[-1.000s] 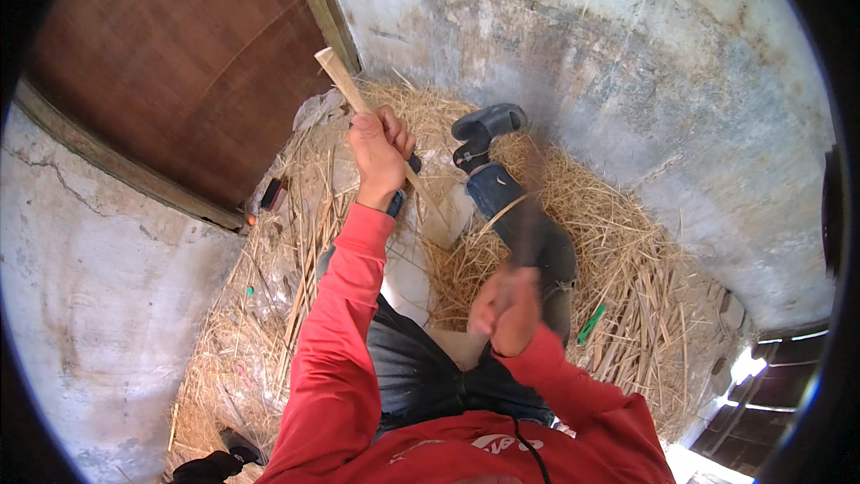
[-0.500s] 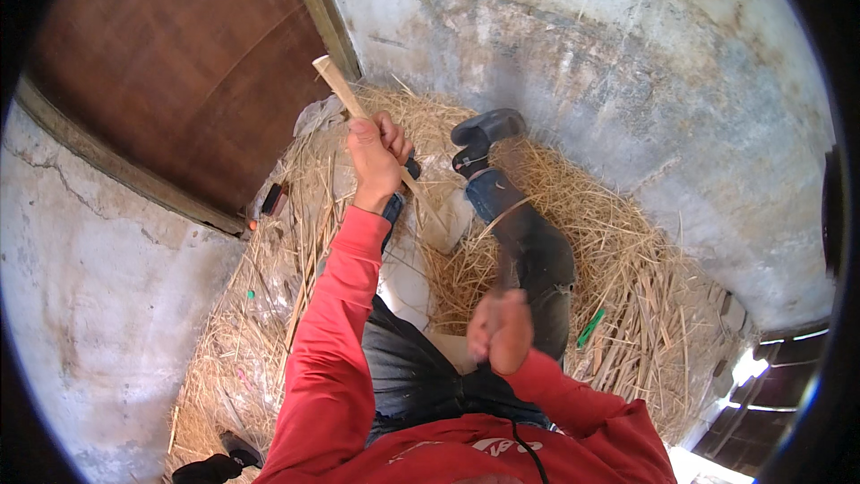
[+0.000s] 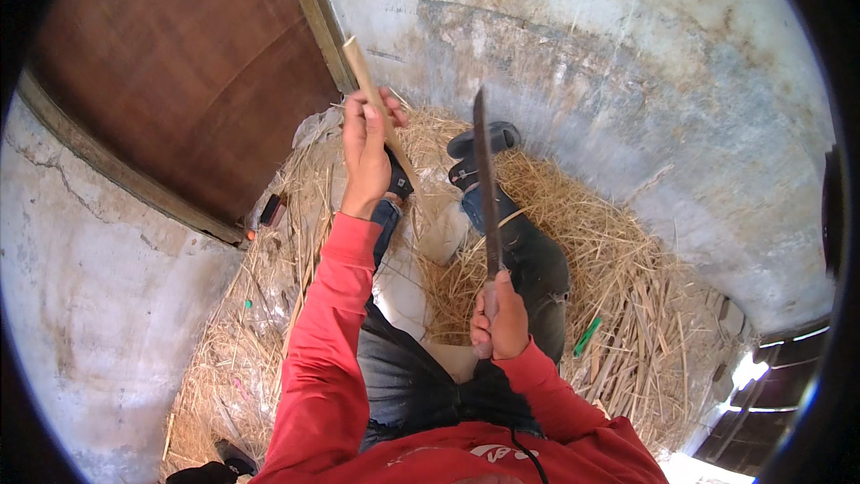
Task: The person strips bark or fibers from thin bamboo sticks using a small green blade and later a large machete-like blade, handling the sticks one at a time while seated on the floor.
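1 stick [image 3: 374, 106] and 1 long knife [image 3: 486, 188] are in hand, with 2 hands, 2 red sleeves and 2 dark shoes in sight. The left hand [image 3: 365, 157] is stretched forward into the upper middle of the frame, arm nearly straight, its grip closed around the stick. The pale wooden stick slants from the upper left, against the door frame [image 3: 309, 13], down to the right past the fingers toward the left shoe [image 3: 399, 184]. The right hand [image 3: 500, 323] sits lower, in the centre of the frame, elbow bent and close to the body, its grip wrapped tight on the handle of the knife. The dark blade stands almost straight up from the fist, its tip in front of the grey wall [image 3: 627, 63] in the upper middle, just right of the stick and apart from it. The right shoe [image 3: 484, 139] lies behind the blade on a heap of straw [image 3: 591, 242] that covers the floor from lower left to right. 1 green piece [image 3: 587, 336] lies in the straw right of the right hand. A brown door [image 3: 170, 72] fills the upper left.
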A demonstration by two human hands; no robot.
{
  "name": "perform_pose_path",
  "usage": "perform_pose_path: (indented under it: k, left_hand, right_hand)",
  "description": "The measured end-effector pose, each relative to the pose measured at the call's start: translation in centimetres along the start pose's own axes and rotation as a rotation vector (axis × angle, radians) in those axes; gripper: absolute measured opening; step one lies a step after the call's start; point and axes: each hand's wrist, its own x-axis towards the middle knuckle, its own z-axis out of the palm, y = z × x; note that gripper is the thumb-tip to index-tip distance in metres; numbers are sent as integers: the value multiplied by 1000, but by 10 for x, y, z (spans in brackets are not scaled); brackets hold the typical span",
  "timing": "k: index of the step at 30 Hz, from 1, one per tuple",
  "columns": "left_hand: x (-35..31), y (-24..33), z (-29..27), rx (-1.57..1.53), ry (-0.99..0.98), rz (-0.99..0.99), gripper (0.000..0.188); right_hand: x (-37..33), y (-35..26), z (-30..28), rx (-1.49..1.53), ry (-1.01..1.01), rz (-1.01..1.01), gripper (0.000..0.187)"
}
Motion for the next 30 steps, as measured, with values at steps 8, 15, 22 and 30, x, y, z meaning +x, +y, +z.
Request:
perform_pose_path:
  k: [8,15,22,30]
  left_hand:
    - [30,19,23,-25,209,-3,38]
    - [26,1,29,-12,236,101,39]
    - [14,8,28,29,458,173,39]
    - [19,-1,11,81,514,207,37]
  right_hand:
    - [-4,39,8,-32,-12,268,59]
    - [-5,2,12,-135,-34,115,54]
    - [-31,-94,36,365,-248,-617,68]
    - [-11,5,2,-42,-55,242,66]
